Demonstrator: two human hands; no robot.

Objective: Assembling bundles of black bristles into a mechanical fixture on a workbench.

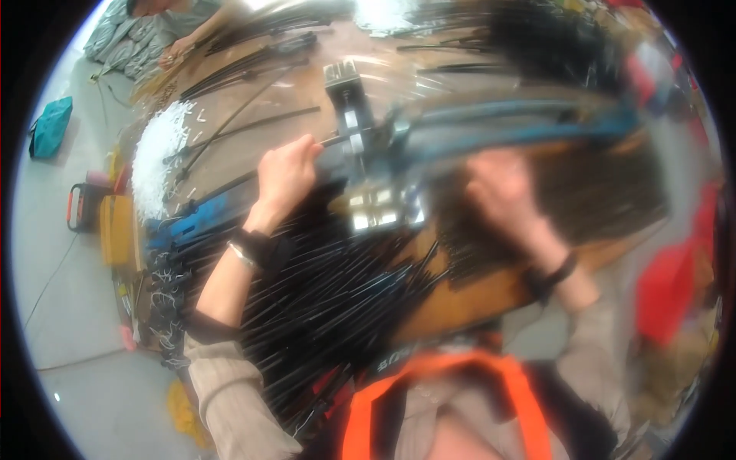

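My left hand (287,178) is closed beside a small bench device (349,100) with a dark upright body. A thin dark rod (230,185) runs into that fist and seems to come out towards the device. Smeared by motion, my right hand (502,188) hovers over a dark bundle of rods (567,195), its fingers unclear. Just beyond it a long blue bar (521,143), also blurred, stretches rightward from the device. Shiny metal blocks (383,208) sit at the device's near side, between my hands.
Many loose black rods (314,295) cover the near left of the brown table (452,310). A heap of small white pieces (159,157) lies at the left edge. More rods (552,38) lie at the back. Another person's hand (178,52) is at far left.
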